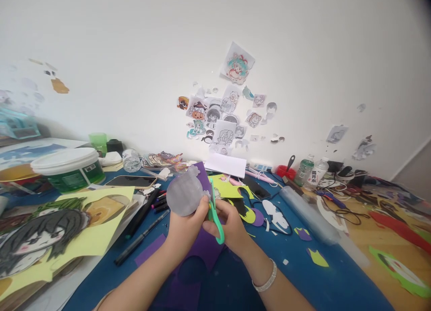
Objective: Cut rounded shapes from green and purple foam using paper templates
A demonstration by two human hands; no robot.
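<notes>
My left hand (pixel 188 225) grips a round grey cutout (pixel 184 195) with small scalloped bumps along its upper right edge, and a purple sheet (pixel 204 174) lies directly behind it. In my right hand (pixel 229 223) are green-handled scissors (pixel 215 219), pointing up beside the cutout's right edge. My left thumb lies close to the blades. Whether the blades touch the cutout cannot be made out. More purple sheet (pixel 183 284) with curved cut edges lies on the blue mat below my hands.
Pens (pixel 141 241) and a phone (pixel 131 181) lie on the left, near a yellow sheet with a drawn figure (pixel 114 212) and a white-lidded tub (pixel 67 167). Yellow scraps (pixel 316 257), a clear roll (pixel 308 214) and bottles (pixel 316 173) are on the right.
</notes>
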